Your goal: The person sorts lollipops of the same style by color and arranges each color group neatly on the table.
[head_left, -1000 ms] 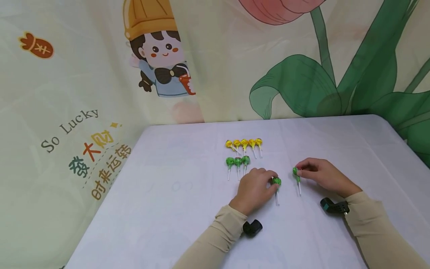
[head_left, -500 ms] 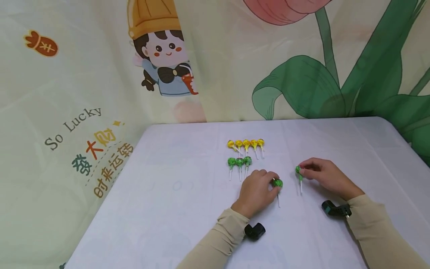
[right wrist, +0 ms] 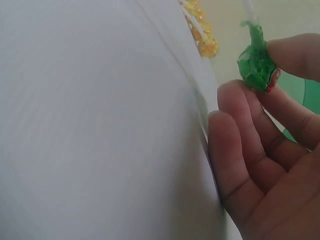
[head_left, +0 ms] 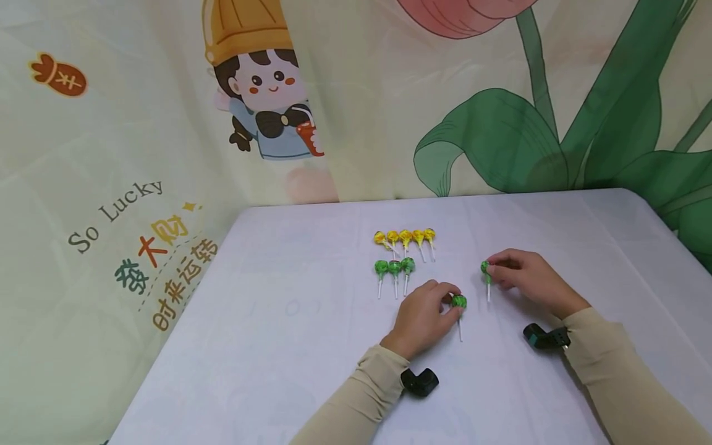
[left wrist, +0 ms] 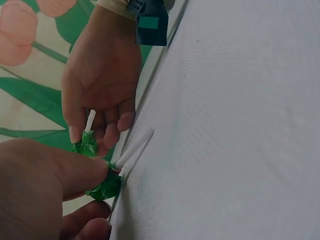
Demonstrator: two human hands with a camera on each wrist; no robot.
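My left hand (head_left: 424, 318) pinches a green-wrapped lollipop (head_left: 459, 301) by its head between thumb and forefinger, its white stick toward me. Off to the right, my right hand (head_left: 531, 278) holds another green lollipop (head_left: 485, 267) by its head, with the stick hanging down. The right wrist view shows that lollipop (right wrist: 257, 65) at the thumb and fingertips, a red patch on its wrapper. In the left wrist view, the left hand's lollipop (left wrist: 106, 188) has its stick close to the white cloth. Beyond the left hand lie several green lollipops (head_left: 394, 267) in a short row.
A row of several yellow lollipops (head_left: 405, 237) lies behind the green ones. The white-covered table (head_left: 289, 371) meets a printed backdrop (head_left: 367, 123) at its far edge. Black wrist cameras (head_left: 419, 383) are strapped to both wrists.
Over the last half second my right hand has moved slightly away from me and to the left with its lollipop. My left hand stays almost where it was, still holding its lollipop.
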